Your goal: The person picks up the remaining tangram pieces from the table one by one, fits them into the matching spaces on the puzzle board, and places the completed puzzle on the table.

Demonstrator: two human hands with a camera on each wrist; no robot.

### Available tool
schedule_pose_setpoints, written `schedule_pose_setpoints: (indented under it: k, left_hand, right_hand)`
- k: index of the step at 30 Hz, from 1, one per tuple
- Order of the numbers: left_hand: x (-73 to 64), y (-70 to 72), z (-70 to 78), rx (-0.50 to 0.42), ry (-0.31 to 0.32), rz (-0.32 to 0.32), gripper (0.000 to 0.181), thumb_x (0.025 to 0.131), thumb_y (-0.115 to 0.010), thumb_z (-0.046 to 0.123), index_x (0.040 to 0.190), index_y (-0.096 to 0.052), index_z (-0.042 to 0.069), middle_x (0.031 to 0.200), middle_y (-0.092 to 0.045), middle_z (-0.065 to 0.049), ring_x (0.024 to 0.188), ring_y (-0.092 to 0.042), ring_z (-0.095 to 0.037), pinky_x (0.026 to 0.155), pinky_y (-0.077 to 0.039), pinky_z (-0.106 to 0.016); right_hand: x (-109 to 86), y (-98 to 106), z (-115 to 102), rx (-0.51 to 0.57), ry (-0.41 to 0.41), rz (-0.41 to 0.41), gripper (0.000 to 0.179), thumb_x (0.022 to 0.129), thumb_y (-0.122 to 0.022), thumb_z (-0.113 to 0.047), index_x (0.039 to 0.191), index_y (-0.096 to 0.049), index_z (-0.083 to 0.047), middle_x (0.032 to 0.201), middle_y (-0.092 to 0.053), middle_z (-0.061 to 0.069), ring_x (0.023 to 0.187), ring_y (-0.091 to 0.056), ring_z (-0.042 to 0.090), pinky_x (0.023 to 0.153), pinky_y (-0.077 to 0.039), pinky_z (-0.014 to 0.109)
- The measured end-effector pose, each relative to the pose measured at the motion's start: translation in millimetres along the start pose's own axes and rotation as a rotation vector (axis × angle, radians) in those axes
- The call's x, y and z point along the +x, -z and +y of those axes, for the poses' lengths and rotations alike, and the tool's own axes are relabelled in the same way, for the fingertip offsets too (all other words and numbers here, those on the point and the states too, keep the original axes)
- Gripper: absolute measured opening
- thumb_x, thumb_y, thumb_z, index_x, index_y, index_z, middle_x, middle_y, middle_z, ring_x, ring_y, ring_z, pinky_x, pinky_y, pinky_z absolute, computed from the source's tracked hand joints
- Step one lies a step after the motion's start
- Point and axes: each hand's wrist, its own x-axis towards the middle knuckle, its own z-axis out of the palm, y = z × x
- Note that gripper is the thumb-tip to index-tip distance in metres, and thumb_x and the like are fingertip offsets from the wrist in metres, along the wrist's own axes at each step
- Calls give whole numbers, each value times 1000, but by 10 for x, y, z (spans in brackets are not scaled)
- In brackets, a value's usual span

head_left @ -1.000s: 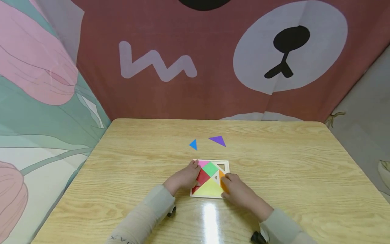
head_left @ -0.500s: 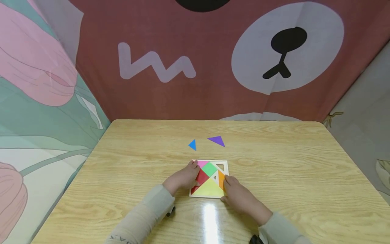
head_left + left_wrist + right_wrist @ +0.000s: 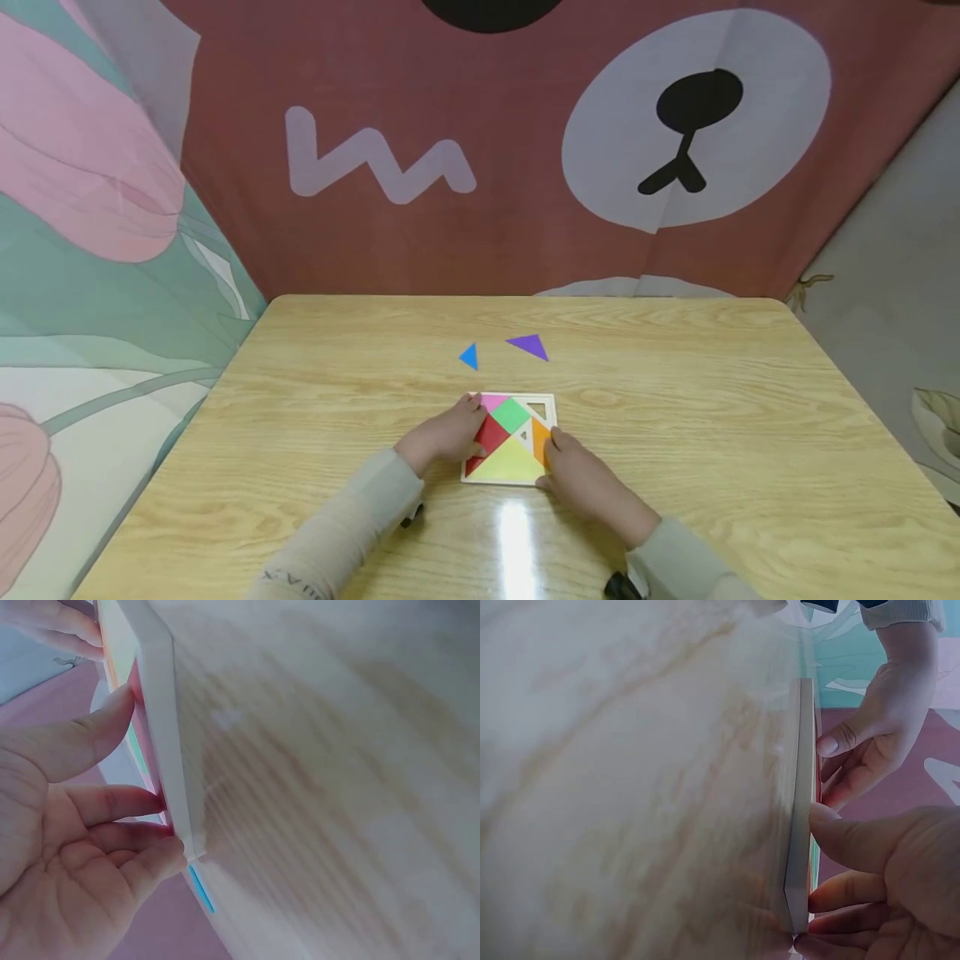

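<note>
A square white tangram tray (image 3: 510,482) lies on the table between both hands. It holds a yellow triangle (image 3: 512,463), a red triangle (image 3: 491,435), a green square (image 3: 511,415), a pink piece (image 3: 492,402) and an orange piece (image 3: 540,442). My left hand (image 3: 446,430) grips the tray's left side, its thumb on the red triangle and fingers at the far left corner. At the near right corner, my right hand (image 3: 588,477) holds the tray with its thumb on the near edge and bent fingers along the right side, partly covering the orange piece.
Beyond the tray lie a blue triangle (image 3: 469,357) and a purple triangle (image 3: 529,346). The tray shows a triangular cut-out (image 3: 537,409) at its far right corner. The wooden table (image 3: 712,400) ends at a printed curtain (image 3: 420,242).
My right hand has drawn back from over the orange piece to the tray's right edge and near corner, uncovering more of that piece. The left hand keeps its place on the tray.
</note>
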Motion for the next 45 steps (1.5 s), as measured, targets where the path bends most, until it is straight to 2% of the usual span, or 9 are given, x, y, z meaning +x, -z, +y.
schedule_pose_setpoints:
  k: [3, 6, 10, 20, 24, 28, 31, 38, 45]
  left_hand:
    - [1, 5, -18, 0, -6, 8, 57, 80, -61, 23, 123, -40, -8, 133, -27, -25, 124, -22, -34, 101, -20, -34]
    - [5, 10, -28, -9, -9, 15, 56, 80, -61, 23, 122, -41, -8, 132, -29, -24, 123, -24, -34, 101, -21, -35]
    - [9, 11, -42, -39, 7, 12, 56, 80, -60, 24, 123, -42, -7, 133, -30, -21, 123, -25, -32, 100, -23, -34]
    - [-4, 69, -105, -114, 47, 13, 54, 81, -60, 23, 124, -43, -4, 134, -30, -17, 123, -28, -28, 99, -26, -34]
    - [19, 85, -156, -118, 24, 19, 49, 81, -60, 20, 121, -47, -4, 130, -37, -17, 120, -33, -28, 97, -29, -34]
    - [68, 91, -239, -122, -35, 65, 27, 81, -60, 18, 99, -57, -1, 98, -55, -9, 91, -51, -21, 80, -41, -29]
    - [104, 109, -301, -161, -47, 94, 13, 81, -60, 17, 85, -55, 5, 76, -49, -1, 69, -46, -16, 65, -41, -26]
    - [162, 181, -383, -193, -49, 136, 13, 81, -59, 16, 85, -56, 4, 78, -51, -3, 71, -46, -17, 67, -41, -30]
    - [223, 235, -433, -200, 4, 152, 27, 82, -58, 15, 99, -56, -5, 95, -55, -13, 88, -50, -23, 81, -41, -36]
  right_hand:
    - [11, -10, -1, -13, 8, 8, 60, 79, -61, -25, 115, -42, 19, 119, -36, 35, 110, -38, 41, 91, -34, 44]
    - [15, -18, 2, -62, 22, 12, 59, 78, -62, -27, 112, -45, 18, 111, -42, 30, 99, -47, 34, 85, -41, 40]
    - [12, -19, -7, -107, 23, 4, 57, 78, -62, -28, 111, -47, 17, 103, -44, 24, 88, -49, 27, 76, -46, 36]
    - [33, -7, -44, -72, -19, -22, 57, 80, -60, -28, 114, -45, 16, 110, -42, 25, 98, -46, 31, 81, -43, 39]
    - [28, -11, -40, -87, -9, -21, 57, 80, -60, -28, 113, -46, 16, 108, -43, 25, 96, -46, 30, 80, -44, 38]
    - [27, -11, -40, -95, -16, -27, 57, 80, -60, -29, 113, -46, 15, 109, -43, 25, 96, -47, 30, 80, -44, 38]
    - [31, -10, -42, -97, -14, -23, 56, 79, -60, -29, 112, -47, 15, 105, -44, 23, 91, -47, 28, 76, -46, 37]
    - [35, 1, -46, -112, -11, -19, 55, 79, -60, -29, 111, -47, 15, 104, -44, 24, 87, -48, 27, 72, -47, 35]
    - [29, 1, -63, -118, -10, -29, 56, 80, -59, -29, 112, -47, 15, 108, -43, 26, 91, -49, 29, 73, -47, 36]
